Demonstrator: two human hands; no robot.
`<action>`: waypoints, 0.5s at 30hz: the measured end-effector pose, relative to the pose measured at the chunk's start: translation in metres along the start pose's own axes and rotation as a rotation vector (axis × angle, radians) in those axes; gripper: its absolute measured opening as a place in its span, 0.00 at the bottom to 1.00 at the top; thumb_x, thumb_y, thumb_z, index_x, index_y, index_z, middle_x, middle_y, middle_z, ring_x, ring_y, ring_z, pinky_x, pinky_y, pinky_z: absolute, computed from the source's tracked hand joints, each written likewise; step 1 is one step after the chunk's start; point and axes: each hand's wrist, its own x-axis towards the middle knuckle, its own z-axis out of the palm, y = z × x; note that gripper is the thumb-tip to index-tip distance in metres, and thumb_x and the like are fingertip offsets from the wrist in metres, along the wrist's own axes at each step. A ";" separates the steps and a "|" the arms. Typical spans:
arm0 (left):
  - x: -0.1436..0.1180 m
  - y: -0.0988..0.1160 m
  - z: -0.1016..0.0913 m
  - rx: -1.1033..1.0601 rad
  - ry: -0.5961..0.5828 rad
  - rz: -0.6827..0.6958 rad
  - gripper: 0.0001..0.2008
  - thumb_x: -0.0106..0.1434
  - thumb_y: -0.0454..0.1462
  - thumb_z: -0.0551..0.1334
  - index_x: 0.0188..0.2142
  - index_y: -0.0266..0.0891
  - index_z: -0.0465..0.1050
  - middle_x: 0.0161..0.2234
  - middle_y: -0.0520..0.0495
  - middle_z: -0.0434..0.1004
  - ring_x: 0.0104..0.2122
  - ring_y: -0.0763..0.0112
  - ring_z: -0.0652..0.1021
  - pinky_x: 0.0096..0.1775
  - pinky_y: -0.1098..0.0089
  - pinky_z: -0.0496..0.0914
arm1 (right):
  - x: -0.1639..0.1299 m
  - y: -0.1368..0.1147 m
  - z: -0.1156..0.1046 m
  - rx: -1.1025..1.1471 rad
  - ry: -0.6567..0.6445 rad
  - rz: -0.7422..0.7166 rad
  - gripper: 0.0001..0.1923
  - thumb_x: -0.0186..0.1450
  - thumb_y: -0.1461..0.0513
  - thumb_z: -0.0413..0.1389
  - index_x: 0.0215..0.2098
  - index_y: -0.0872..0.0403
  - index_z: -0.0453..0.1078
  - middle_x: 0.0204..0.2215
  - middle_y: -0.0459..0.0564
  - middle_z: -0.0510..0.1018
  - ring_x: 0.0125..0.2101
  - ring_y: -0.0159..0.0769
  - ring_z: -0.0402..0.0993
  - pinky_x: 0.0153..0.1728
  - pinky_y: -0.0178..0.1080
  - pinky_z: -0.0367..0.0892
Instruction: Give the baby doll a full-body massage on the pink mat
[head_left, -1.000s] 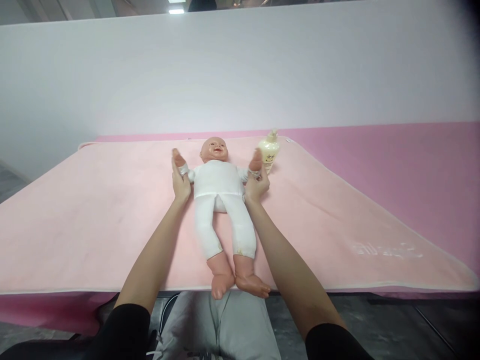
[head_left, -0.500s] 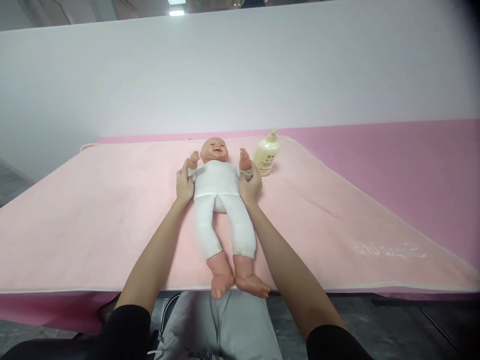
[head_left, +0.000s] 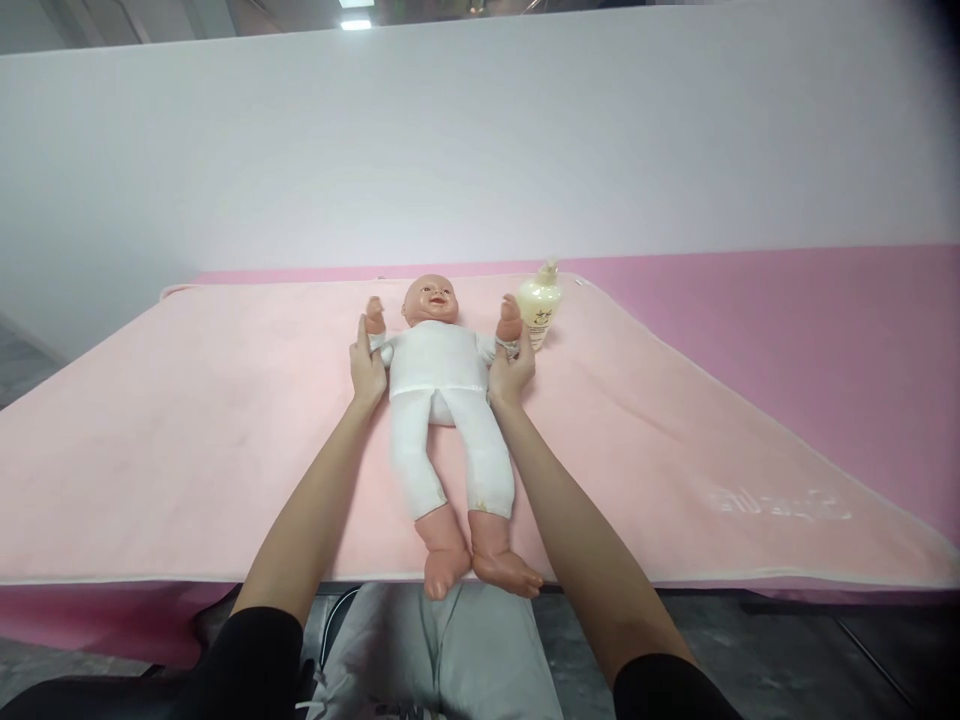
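Undersides of both grips are hidden; lower part of bottle [head_left: 543,298], just beyond R hand [head_left: 513,374], is partly covered (label too small to be read). One wrist of doll [head_left: 439,357] is clamped in L hand [head_left: 368,372], the other in R hand. Torso is seen btwn grips, head beyond, legs nearer; pink blanket [head_left: 225,430] is spread beneath.

The left forearm [head_left: 304,515] and right forearm [head_left: 592,535], both bare, reach forward and slant inward, the wrists nearly straight. The left hand [head_left: 368,372] and right hand [head_left: 512,374] stand level and apart, each in a light grip, fingers pointing forward, the left index finger extended.
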 end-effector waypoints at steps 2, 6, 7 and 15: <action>-0.004 0.008 -0.001 0.144 -0.085 0.037 0.31 0.64 0.32 0.49 0.66 0.47 0.53 0.50 0.40 0.67 0.52 0.59 0.70 0.54 0.60 0.65 | -0.002 -0.003 -0.002 -0.124 -0.110 -0.067 0.30 0.58 0.69 0.45 0.59 0.55 0.65 0.46 0.56 0.72 0.49 0.41 0.67 0.53 0.46 0.62; -0.010 0.021 -0.003 0.395 -0.236 0.119 0.30 0.62 0.29 0.49 0.61 0.55 0.62 0.53 0.41 0.61 0.54 0.55 0.67 0.49 0.58 0.68 | -0.006 -0.012 -0.006 -0.331 -0.330 -0.211 0.30 0.57 0.72 0.43 0.53 0.50 0.72 0.43 0.56 0.70 0.47 0.43 0.65 0.51 0.46 0.62; -0.011 0.023 -0.004 0.421 -0.249 0.126 0.31 0.62 0.28 0.49 0.61 0.57 0.62 0.54 0.41 0.61 0.54 0.54 0.66 0.49 0.58 0.68 | -0.006 -0.014 -0.008 -0.353 -0.351 -0.226 0.30 0.58 0.72 0.43 0.53 0.50 0.72 0.43 0.56 0.70 0.47 0.43 0.65 0.51 0.46 0.62; -0.005 0.009 -0.004 0.077 -0.084 -0.027 0.33 0.65 0.32 0.50 0.68 0.44 0.43 0.57 0.38 0.63 0.57 0.59 0.68 0.58 0.59 0.63 | -0.003 -0.007 -0.003 -0.016 -0.084 0.022 0.29 0.60 0.65 0.47 0.60 0.55 0.59 0.52 0.56 0.70 0.52 0.42 0.66 0.55 0.47 0.61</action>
